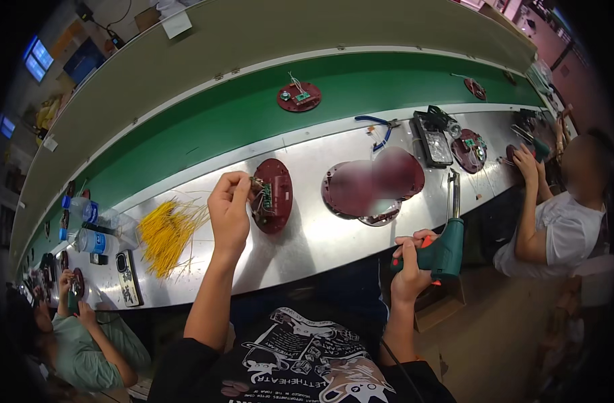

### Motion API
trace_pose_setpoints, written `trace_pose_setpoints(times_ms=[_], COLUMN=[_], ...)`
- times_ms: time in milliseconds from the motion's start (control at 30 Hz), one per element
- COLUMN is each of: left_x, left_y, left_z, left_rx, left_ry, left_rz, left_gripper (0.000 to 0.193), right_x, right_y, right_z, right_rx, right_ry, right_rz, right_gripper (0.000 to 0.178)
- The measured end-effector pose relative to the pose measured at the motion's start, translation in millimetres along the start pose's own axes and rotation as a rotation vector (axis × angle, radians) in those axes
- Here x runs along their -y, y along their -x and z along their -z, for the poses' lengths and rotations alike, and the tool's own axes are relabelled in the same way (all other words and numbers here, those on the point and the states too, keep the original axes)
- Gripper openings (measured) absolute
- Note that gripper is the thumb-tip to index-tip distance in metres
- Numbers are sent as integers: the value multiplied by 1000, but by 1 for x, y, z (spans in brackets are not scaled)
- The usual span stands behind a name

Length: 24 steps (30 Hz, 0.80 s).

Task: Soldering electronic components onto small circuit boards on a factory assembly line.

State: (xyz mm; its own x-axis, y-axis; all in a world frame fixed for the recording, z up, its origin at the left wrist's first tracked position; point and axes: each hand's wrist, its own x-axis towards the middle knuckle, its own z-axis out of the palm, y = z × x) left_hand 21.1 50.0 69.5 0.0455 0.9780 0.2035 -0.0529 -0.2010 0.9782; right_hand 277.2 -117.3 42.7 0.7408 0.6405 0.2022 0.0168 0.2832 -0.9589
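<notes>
My left hand [231,205] pinches thin wires at the edge of a small green circuit board [267,195]. That board sits in a maroon oval shell [280,211], tilted on the steel bench. In my right hand [410,272] is a green soldering gun [448,250] with red parts, held over the bench's front edge. Its long metal tip points away from me, apart from the shell. Between the two hands, farther back, lie several stacked maroon oval shells [350,191], partly blurred.
Yellow wires [166,235] lie left, near a phone [127,279] and plastic bottles [92,240]. Blue-handled cutters [386,134] and a black box [432,140] lie behind the stack. Another shell [299,97] rests on the green strip. Co-workers sit on both sides.
</notes>
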Motion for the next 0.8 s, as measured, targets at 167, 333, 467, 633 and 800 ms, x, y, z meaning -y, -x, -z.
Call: trace_pose_setpoints(times_ms=[167,333,467,633,800], left_x=[-3,5,38,38,42], left_y=[-28,-43,-45,-24,-18], left_z=[-45,-116,-139,-130,-113], left_rx=[159,523,733,603,670], left_ry=[-136,-526,-822,-859,-830], left_rz=[-108,-239,-311,-639,-617], left_gripper=[16,21,33,47,59], right_x=[1,-1,0,-3,-3], right_y=[-3,-2,-2,1,-1], right_z=[3,9,14,27,20], right_rx=[-62,-94,-110,-134,-136], right_ry=[-23,-40,-46,-41,-70], right_rz=[12,15,26,31,24], right_gripper=[22,22,22,21,18])
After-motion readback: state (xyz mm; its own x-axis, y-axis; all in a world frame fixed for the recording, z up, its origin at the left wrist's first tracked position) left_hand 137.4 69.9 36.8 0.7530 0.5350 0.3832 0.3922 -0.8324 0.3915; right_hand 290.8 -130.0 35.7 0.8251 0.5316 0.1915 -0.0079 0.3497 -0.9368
